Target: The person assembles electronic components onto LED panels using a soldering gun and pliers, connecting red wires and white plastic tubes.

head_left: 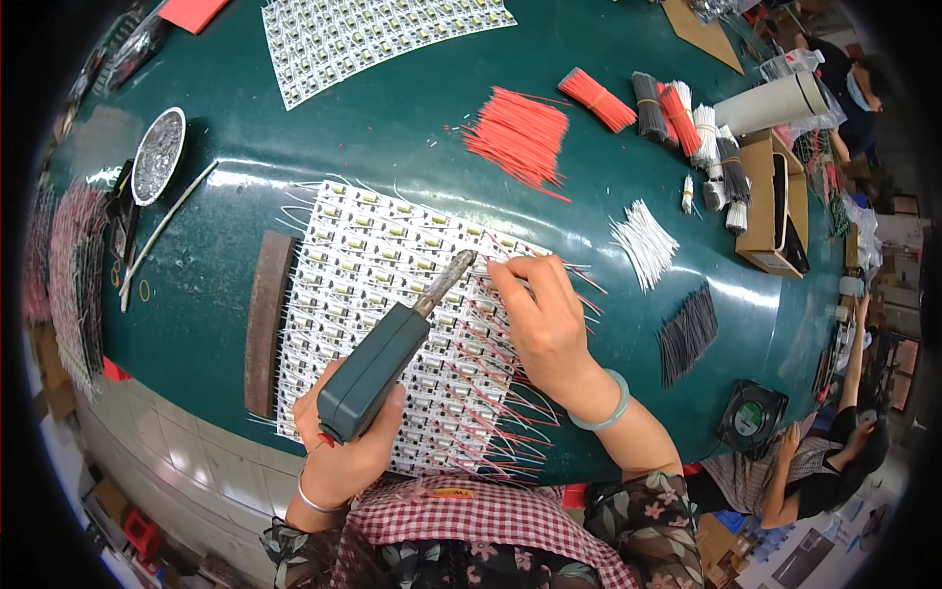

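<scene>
My left hand (pixel 355 432) is wrapped round the grip of a dark green soldering gun (pixel 378 363). Its metal tip points up and to the right, at the sheet of small circuit boards (pixel 343 294). Close beside the tip, my right hand (pixel 540 304) pinches what looks like a thin wire; the fingers mostly hide it. Red and white wires (pixel 500 412) stick out from the sheet's right side, some of them under my right hand. White wires also show along its top edge. A brown bar (pixel 268 324) lies against the sheet's left edge.
Loose red wires (pixel 520 137), white wires (pixel 644 243) and black wires (pixel 688 332) lie in piles. Bundled wires stand near a cardboard box (pixel 770 211). A small fan (pixel 754 417) sits at right, a bowl of grey bits (pixel 159 157) at left. Other people work at far right.
</scene>
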The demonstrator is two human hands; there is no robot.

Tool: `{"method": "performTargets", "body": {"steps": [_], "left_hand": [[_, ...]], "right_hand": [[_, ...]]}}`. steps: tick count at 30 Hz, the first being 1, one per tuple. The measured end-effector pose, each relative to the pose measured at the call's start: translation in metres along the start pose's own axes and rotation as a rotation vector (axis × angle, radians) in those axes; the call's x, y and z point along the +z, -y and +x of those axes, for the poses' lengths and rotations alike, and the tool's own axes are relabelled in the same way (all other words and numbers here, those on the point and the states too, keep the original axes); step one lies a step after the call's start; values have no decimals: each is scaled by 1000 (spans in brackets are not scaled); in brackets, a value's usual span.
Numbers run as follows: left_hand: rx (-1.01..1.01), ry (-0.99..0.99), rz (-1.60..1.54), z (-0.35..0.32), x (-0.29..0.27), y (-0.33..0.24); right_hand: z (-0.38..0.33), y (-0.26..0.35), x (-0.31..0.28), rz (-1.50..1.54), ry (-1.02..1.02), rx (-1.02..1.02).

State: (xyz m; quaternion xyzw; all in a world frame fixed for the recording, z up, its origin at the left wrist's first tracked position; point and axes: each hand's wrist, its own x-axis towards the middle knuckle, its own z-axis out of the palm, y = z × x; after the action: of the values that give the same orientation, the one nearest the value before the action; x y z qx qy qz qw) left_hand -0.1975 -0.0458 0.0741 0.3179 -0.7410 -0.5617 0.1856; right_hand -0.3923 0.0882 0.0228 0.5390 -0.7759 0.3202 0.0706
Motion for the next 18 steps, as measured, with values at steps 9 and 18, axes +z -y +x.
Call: {"method": "performTargets", "body": {"steps": [9, 18], "left_hand": [[-18, 36, 11, 0, 2, 5], [2, 29, 97, 1, 2, 4]], "right_hand": [[-1, 0, 2, -36, 6, -3], [0, 3, 2, -90, 22, -11]]}}
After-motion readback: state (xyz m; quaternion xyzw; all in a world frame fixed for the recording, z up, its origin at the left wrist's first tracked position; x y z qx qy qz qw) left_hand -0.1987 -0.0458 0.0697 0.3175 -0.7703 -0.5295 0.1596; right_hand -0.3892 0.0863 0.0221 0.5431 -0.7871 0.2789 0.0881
